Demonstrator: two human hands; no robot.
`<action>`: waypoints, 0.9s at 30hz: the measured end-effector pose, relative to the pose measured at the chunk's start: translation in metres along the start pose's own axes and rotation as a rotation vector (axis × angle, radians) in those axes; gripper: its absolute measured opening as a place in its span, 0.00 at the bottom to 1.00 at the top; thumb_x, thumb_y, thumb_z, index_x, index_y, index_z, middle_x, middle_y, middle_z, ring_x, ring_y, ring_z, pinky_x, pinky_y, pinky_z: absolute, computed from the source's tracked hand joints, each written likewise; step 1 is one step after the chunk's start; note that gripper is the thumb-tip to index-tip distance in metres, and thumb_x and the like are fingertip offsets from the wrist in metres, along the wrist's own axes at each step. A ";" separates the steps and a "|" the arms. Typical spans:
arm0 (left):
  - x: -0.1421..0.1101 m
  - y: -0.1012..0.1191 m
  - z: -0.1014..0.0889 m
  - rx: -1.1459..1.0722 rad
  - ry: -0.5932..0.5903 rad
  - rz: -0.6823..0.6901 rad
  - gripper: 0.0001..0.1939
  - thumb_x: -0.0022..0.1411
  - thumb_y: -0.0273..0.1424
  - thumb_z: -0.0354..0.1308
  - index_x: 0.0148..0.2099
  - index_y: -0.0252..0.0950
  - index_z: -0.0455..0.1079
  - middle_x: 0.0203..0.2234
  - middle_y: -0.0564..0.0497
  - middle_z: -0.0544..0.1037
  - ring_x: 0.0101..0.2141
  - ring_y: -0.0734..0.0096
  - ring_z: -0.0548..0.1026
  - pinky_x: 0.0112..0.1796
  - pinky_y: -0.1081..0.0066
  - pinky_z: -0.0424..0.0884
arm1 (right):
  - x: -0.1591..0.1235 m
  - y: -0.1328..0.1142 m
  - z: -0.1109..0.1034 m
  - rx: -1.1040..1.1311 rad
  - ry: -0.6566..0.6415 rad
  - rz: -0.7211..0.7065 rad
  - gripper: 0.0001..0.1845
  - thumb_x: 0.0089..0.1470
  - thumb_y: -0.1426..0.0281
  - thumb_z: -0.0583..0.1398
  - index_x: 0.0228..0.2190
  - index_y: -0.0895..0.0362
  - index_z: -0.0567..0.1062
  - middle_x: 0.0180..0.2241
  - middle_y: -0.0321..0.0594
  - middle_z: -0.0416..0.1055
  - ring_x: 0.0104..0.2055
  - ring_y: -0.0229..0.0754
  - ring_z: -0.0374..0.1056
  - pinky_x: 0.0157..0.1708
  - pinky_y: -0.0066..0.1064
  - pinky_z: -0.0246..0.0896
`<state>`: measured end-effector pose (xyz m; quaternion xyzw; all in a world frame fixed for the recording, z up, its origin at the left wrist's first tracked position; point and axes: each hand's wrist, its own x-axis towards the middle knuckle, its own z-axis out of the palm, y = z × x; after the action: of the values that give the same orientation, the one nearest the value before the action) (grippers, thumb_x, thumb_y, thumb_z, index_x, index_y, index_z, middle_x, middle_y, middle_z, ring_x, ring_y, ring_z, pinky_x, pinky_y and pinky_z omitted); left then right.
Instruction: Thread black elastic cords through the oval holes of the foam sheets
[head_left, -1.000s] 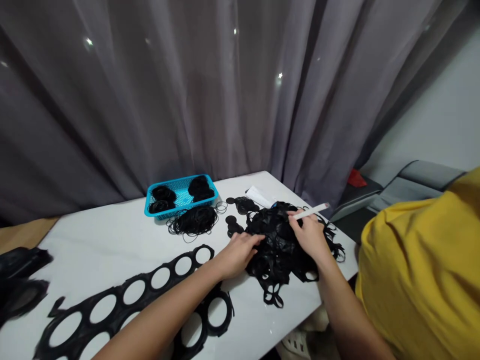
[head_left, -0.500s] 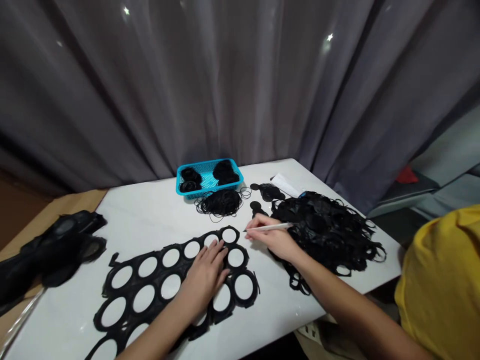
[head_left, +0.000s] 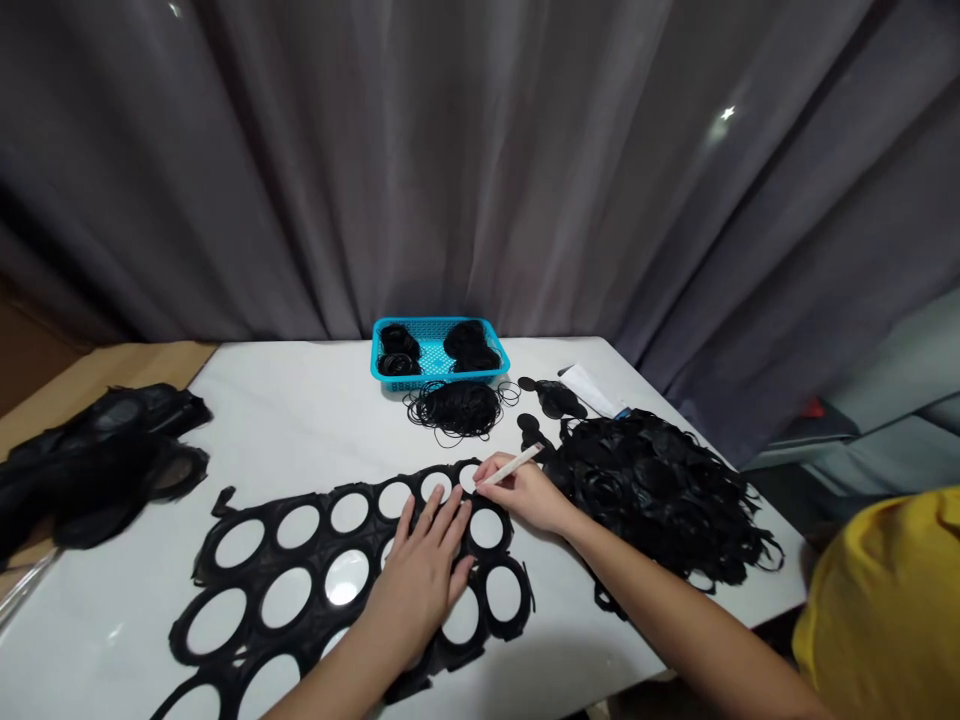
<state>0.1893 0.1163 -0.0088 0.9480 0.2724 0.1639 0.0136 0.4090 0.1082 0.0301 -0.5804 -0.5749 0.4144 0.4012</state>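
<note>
A black sheet [head_left: 247, 570] punched with round holes lies flat on the white table [head_left: 300, 430]. My left hand [head_left: 424, 575] rests on it with fingers stretched out, pressing its right end down. My right hand [head_left: 525, 492] is closed around a slim white pen-like tool [head_left: 511, 466], whose tip touches the sheet's far right corner. Right of that hand sits a heap of black cut-out scraps [head_left: 660, 490].
A blue basket [head_left: 439, 352] holding black rings stands at the back, with a loose bundle of thin black rings [head_left: 454, 408] and a few black discs [head_left: 551, 398] before it. More black material [head_left: 97, 460] lies at the left edge. A yellow garment [head_left: 885, 600] is at lower right; grey curtains hang behind.
Both hands left the scrap heap and came to the holed sheet. The left hand now lies flat on it, and the right hand brought the white tool to its corner. The view swung left.
</note>
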 end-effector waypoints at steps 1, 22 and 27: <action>0.000 0.000 0.000 -0.002 0.005 -0.001 0.30 0.66 0.31 0.54 0.69 0.36 0.56 0.67 0.44 0.59 0.66 0.49 0.57 0.61 0.42 0.54 | 0.000 0.001 0.001 -0.011 0.003 -0.005 0.09 0.54 0.65 0.64 0.27 0.56 0.72 0.38 0.41 0.75 0.38 0.42 0.69 0.41 0.34 0.63; 0.003 -0.002 -0.011 0.000 -0.013 0.021 0.26 0.68 0.33 0.53 0.67 0.37 0.60 0.66 0.46 0.62 0.65 0.52 0.59 0.63 0.47 0.52 | 0.021 -0.002 -0.045 -0.906 0.374 -0.202 0.10 0.61 0.78 0.51 0.34 0.58 0.70 0.34 0.49 0.73 0.38 0.50 0.65 0.40 0.39 0.57; -0.005 0.006 -0.029 -0.068 -0.055 0.088 0.26 0.69 0.34 0.54 0.67 0.39 0.58 0.65 0.46 0.64 0.65 0.56 0.59 0.63 0.51 0.54 | -0.003 -0.013 -0.051 -0.492 0.314 -0.075 0.10 0.62 0.68 0.55 0.28 0.55 0.68 0.30 0.38 0.74 0.33 0.43 0.67 0.35 0.31 0.58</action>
<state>0.1793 0.1064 0.0173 0.9622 0.2242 0.1474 0.0460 0.4524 0.1061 0.0595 -0.6956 -0.6101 0.1526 0.3473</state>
